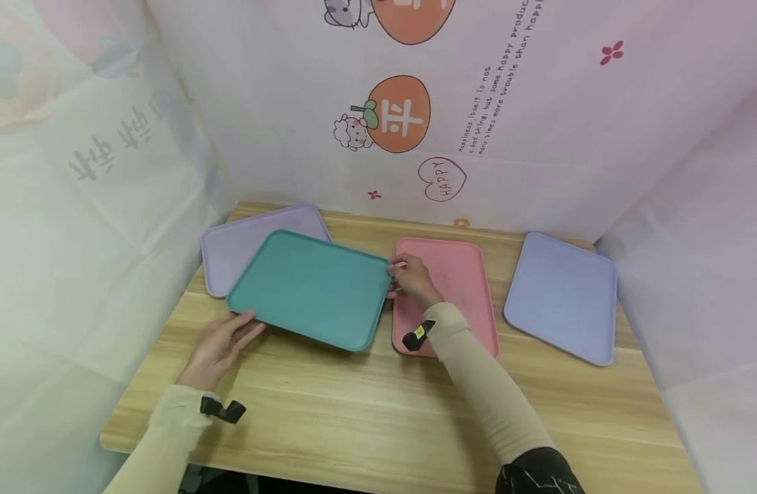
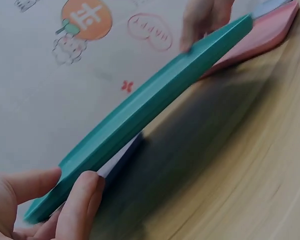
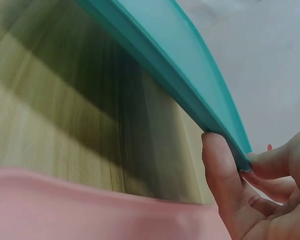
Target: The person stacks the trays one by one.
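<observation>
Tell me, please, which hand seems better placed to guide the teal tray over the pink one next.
Probably the right hand: it pinches the end of the teal tray nearest the pink tray and reaches across that tray. The left hand grips near the opposite end.

Both arms extended forward, pale sleeves to the wrists. Left forearm (image 1: pixel 162 439) slanted up and rightward; left hand (image 1: pixel 214 350) low, thumb (image 2: pixel 37 184) set against fingers (image 2: pixel 79 205) in a pinch. Right forearm (image 1: pixel 492 384) angled up and leftward, black cloth further up that arm. Right hand (image 1: pixel 415 280) lay farther forward than the left, thumb and fingers opposed, likewise pinching. Right hand blurred in left wrist view.
</observation>
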A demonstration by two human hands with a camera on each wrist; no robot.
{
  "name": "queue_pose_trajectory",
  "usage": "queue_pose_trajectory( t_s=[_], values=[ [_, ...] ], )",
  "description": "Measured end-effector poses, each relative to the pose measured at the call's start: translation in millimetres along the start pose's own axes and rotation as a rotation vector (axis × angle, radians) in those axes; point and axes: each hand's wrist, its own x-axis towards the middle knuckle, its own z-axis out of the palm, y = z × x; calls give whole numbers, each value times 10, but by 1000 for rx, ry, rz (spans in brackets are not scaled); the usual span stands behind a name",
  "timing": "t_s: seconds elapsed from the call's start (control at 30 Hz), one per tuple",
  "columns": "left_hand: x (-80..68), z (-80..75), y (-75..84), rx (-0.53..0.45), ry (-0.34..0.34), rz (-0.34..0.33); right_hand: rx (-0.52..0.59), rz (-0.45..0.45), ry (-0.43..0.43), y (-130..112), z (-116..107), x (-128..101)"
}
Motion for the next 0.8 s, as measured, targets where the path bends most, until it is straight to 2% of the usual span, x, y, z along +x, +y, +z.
queue_pose_trajectory(
  t_s=[0.2, 0.37, 0.57, 0.8],
  values=[
    [40, 244, -154, 35, -2, -8, 44, 6, 16, 1, 36, -18],
    [104, 346, -246, 99, 15, 10, 75, 10, 4, 23, 58, -37],
    [150, 372, -260, 110, 64, 6, 119, 16, -32, 26, 90, -95],
    [183, 294, -188, 200, 54, 13, 158, 28, -80, 129, 49, -109]
  ],
)
